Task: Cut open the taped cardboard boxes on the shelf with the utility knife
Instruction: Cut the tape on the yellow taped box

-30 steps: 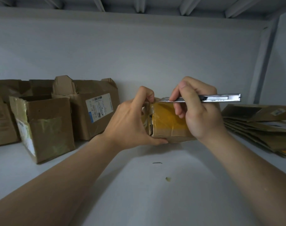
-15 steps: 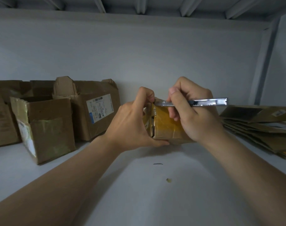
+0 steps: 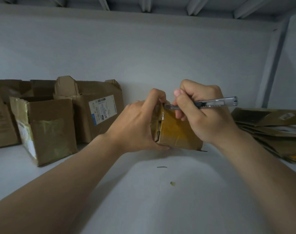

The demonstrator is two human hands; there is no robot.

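A small brown cardboard box wrapped in glossy yellow-tan tape (image 3: 176, 130) stands on the white shelf (image 3: 144, 191), roughly mid-shelf and a little out from the back wall. The person's left hand (image 3: 137, 125) wraps its left end, thumb under the bottom edge and fingers curled over the top corner; that grip is clamped on the box, I'd say to keep it from skidding while the blade works. The right hand (image 3: 206, 114) is closed tight around a slim silver utility knife (image 3: 209, 103), held like a pen with the body pointing off to the right and the blade tip at the box's upper left corner, right by the left fingertips. That closeness looks risky: a slip could carry the edge into those fingers.

To the left sit two brown cardboard boxes with their top flaps up, one nearer with taped sides (image 3: 46, 129) and one behind bearing a white shipping label (image 3: 96, 112); they appear already opened. On the right lies a stack of flattened brown cardboard (image 3: 270, 132), set well apart from the cutting. A dark sliver (image 3: 162, 167) and a small pale scrap (image 3: 172, 183) lie on the shelf in front.
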